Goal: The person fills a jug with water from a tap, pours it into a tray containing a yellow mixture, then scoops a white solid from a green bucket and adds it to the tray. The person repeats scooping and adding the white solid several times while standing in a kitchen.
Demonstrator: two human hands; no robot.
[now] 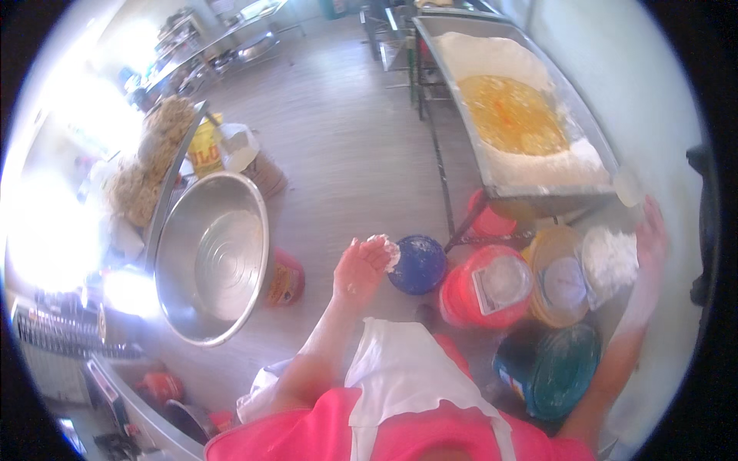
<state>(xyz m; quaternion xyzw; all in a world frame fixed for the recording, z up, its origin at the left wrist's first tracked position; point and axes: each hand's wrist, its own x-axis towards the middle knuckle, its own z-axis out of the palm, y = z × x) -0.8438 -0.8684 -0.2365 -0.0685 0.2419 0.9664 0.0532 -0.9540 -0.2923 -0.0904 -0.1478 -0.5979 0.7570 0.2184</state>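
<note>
My left hand is raised palm up over the floor in front of my white apron. White, dough-like or floury matter clings to its fingertips, near the blue lid. At the right, my right hand is beside a translucent cup or scoop at the near corner of a metal trough; whether the fingers grip it is unclear. Inside the trough, flour surrounds a pool of yellow liquid with an orange-red streak. White powder fills a container below my right hand.
A large steel bowl stands left, beside a table edge holding a brown, lumpy mass. Below the trough are a red tub, a yellowish bucket and a teal-lidded bucket. A wall runs along the right.
</note>
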